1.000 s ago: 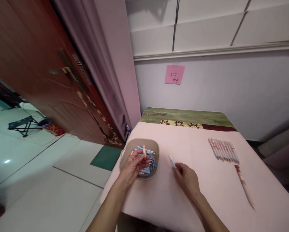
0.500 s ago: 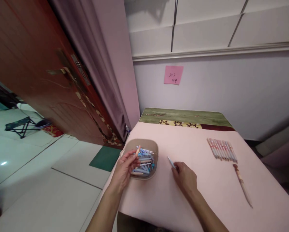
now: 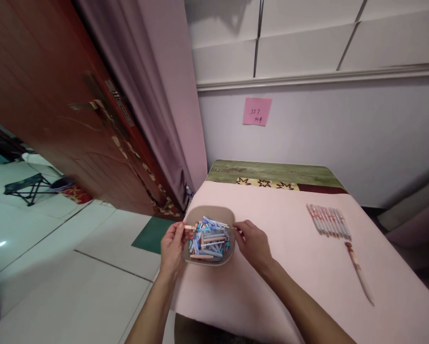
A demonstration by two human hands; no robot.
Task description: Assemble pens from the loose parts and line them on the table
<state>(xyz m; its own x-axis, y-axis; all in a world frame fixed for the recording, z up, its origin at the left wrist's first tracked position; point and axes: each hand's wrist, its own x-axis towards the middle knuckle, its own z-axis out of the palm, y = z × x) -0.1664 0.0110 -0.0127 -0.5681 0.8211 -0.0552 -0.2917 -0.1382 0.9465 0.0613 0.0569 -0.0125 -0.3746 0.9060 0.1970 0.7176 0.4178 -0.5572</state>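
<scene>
Between the fingertips of my left hand (image 3: 173,246) is a short peach pen piece (image 3: 190,227) with a brown end, held over the left rim of a beige plastic box (image 3: 229,258). Inside the box lie many loose pen parts (image 3: 212,239), mostly blue, white and peach. My right hand (image 3: 253,241) is closed at the box's right rim, pinching a thin pen piece (image 3: 231,228) that points left toward the other hand; most of it is hidden by the fingers.
A row of several pens (image 3: 329,222) lies on the right of the pink-covered table (image 3: 282,220). One brown-topped pen (image 3: 359,274) lies nearer, at a slant. A pink note (image 3: 257,111) is on the wall. At left stand a brown door (image 3: 103,119) and a folding stool (image 3: 28,184).
My right hand has moved left and up to the box's rim, and the light blue tip it showed is out of sight. My left hand has shifted left, its peach piece turned nearly level.
</scene>
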